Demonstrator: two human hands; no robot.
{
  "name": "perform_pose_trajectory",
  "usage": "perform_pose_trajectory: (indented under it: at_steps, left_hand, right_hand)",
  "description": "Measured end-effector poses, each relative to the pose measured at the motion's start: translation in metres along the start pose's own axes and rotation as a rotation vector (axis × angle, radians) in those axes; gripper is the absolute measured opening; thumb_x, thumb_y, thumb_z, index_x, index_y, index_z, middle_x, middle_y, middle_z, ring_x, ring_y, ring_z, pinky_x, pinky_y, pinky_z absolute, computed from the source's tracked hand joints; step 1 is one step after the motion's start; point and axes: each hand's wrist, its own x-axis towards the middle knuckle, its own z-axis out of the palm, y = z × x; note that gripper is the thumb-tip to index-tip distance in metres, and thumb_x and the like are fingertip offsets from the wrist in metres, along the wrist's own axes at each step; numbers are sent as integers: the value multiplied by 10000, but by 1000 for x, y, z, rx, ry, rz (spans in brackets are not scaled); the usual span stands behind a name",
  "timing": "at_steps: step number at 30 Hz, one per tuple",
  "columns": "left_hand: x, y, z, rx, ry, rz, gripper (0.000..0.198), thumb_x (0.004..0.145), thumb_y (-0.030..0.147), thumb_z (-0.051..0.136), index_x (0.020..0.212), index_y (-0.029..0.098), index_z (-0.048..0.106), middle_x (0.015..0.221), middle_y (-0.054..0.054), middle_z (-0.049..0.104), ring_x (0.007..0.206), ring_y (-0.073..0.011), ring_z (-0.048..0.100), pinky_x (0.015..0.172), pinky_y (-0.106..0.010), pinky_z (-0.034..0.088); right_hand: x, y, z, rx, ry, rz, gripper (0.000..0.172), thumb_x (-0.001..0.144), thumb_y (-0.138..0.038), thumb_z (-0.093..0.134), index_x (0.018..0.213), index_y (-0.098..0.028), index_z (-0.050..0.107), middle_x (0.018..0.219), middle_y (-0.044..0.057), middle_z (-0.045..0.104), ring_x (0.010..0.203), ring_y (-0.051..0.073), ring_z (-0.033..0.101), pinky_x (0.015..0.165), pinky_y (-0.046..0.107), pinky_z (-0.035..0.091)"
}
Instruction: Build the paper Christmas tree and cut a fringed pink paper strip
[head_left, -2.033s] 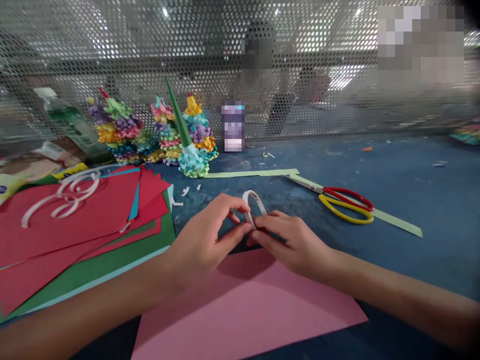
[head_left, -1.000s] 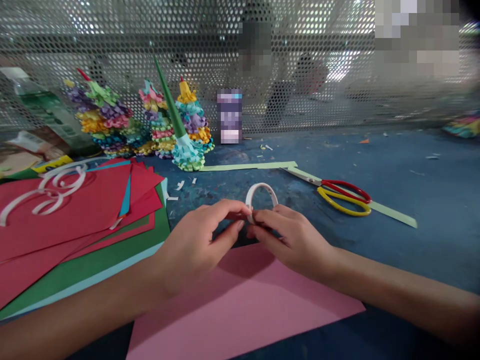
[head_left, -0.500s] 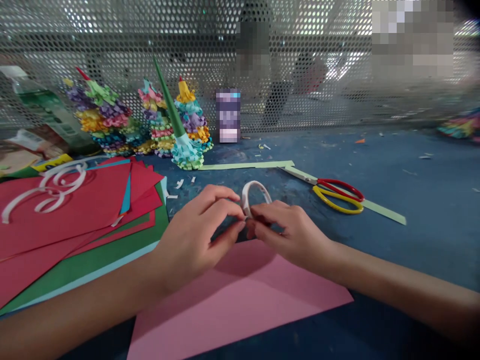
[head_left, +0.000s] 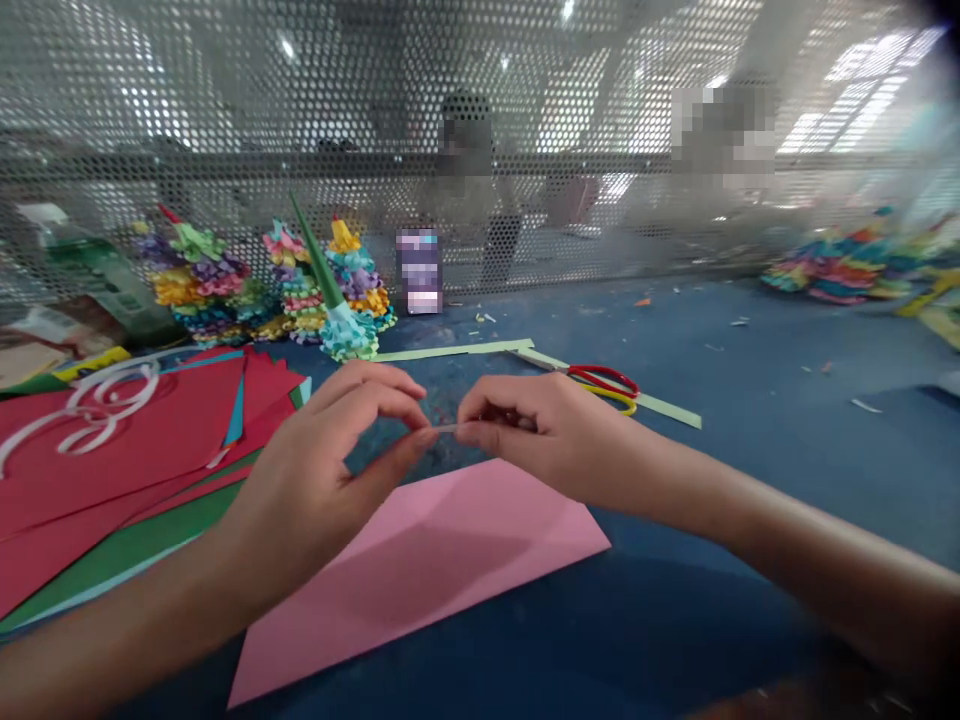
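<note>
Our left hand (head_left: pixel 311 480) and right hand (head_left: pixel 555 425): fingers (head_left: pixel 424 436) pinch thin white paper strip (head_left: pixel 444 429) above pink paper sheet (head_left: pixel 420 570); uneven pull could tear strip.

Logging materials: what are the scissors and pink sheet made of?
The scissors have glossy red and yellow handles, probably moulded plastic; the blades are too small to judge, likely metal. The pink sheet looks like matte coloured paper or thin card: no sheen, thin crisp edges.

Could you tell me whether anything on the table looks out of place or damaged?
The green paper cone on the frilled paper tree leans left instead of standing straight, and small paper scraps litter the blue table.
</note>
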Motion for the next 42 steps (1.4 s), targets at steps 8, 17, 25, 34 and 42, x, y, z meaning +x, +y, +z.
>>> perform_pose_trajectory:
  at_steps: [8,17,25,34,42]
  left_hand:
    - [-71,-8,8,154,-602,369,411,919,199,508,1309,326,533,1380,-17,600,1260,-259,555,1079,-419,417]
    - [-74,-9,23,60,-803,157,582,995,400,436,1515,461,182,1607,36,119,1459,-302,203,1178,-537,213]
    - [-69,3,22,131,-740,209,597,987,390,439,1531,407,194,1604,-3,171,1450,-309,253,1155,-519,310]
    - [-47,30,1,360,-110,316,333,944,381,550,1230,211,543,1328,-87,603,1259,-265,524,1010,-429,469]
    - [-49,40,3,400,-63,514,174,972,163,418,991,177,590,967,-45,676,914,-232,605,830,-387,452]
  right_hand:
    - [-57,50,-55,14,168,266,288,909,-486,578,866,-213,658,572,-31,470,472,94,367,414,244,227]
    - [-74,69,-80,267,158,332,282,899,-477,598,907,-198,635,612,-16,552,543,125,518,505,265,355]
    - [-58,17,-63,261,52,295,261,912,-425,573,921,-168,620,575,-75,417,467,67,329,447,215,244]
    - [-70,-46,5,-283,-95,-39,230,868,-142,479,956,-205,682,915,25,742,762,138,617,643,236,346]
    - [-62,-49,29,-460,-77,-122,161,854,-181,461,733,-174,567,811,33,722,660,125,574,556,261,264]
